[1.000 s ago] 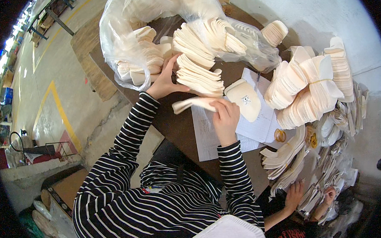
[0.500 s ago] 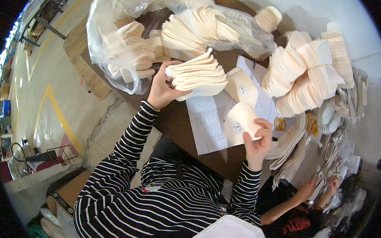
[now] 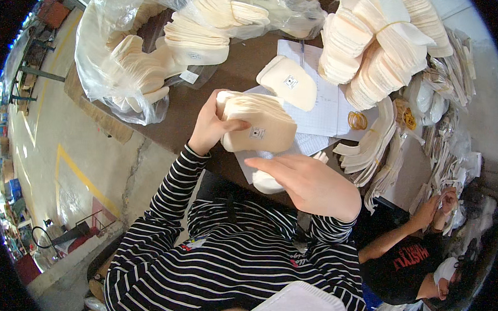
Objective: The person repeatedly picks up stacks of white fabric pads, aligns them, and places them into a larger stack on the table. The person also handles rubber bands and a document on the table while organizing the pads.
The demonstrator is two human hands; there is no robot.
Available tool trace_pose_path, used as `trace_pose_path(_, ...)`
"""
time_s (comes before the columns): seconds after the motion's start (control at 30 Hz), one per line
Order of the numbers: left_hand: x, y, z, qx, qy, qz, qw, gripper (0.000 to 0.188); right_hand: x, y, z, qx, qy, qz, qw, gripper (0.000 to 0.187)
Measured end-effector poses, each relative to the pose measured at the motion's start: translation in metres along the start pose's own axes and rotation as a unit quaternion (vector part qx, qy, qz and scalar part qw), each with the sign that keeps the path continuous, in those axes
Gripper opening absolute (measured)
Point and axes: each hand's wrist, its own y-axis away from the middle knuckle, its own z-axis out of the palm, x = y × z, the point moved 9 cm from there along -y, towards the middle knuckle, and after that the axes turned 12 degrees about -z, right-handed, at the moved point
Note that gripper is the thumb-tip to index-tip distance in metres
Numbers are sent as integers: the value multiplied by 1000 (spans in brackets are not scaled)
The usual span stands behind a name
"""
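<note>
My left hand (image 3: 208, 125) grips a thick stack of cream insole-shaped pads (image 3: 264, 125), its thumb over the front one, which carries a small printed label. Just to the right, my right hand (image 3: 306, 184) has its back turned up and its fingers pointing left, below the stack. A cream pad (image 3: 267, 183) shows beneath those fingers and appears to be held; the thumb is hidden. Another labelled cream pad (image 3: 289, 81) lies flat beyond the stack, on white paper sheets (image 3: 327, 106) spread over the brown table (image 3: 249, 51).
A clear plastic bag (image 3: 105, 52) with stacked pads occupies the far left. Banded pad stacks (image 3: 373, 46) stand far right, near yellow rubber bands (image 3: 357, 120) and bundled strips (image 3: 370, 148). At right, a co-worker's hands (image 3: 435, 210) handle pale pieces.
My view has shifted. The left-hand stack has turned, showing a labelled front pad. My right hand has moved left toward it and turned back-up; the labelled pad it held upright no longer shows there.
</note>
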Motion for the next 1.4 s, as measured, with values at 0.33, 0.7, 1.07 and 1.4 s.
trace_pose_path(0.33, -34, -17, -29, -38, 85, 36, 995, 67, 80, -52, -16, 208, 184, 15, 961, 56)
trace_pose_path(0.7, -9, -5, -66, 21, -79, 162, 983, 113, 115, -38, 15, 285, 145, 29, 947, 88)
trace_pose_path(1.07, -29, 34, -43, 86, -120, 174, 974, 138, 112, -38, 32, 196, 88, 30, 976, 88)
trace_pose_path(1.4, -24, 40, -35, 13, -144, 215, 966, 105, 118, -25, 24, 242, 104, 43, 964, 84)
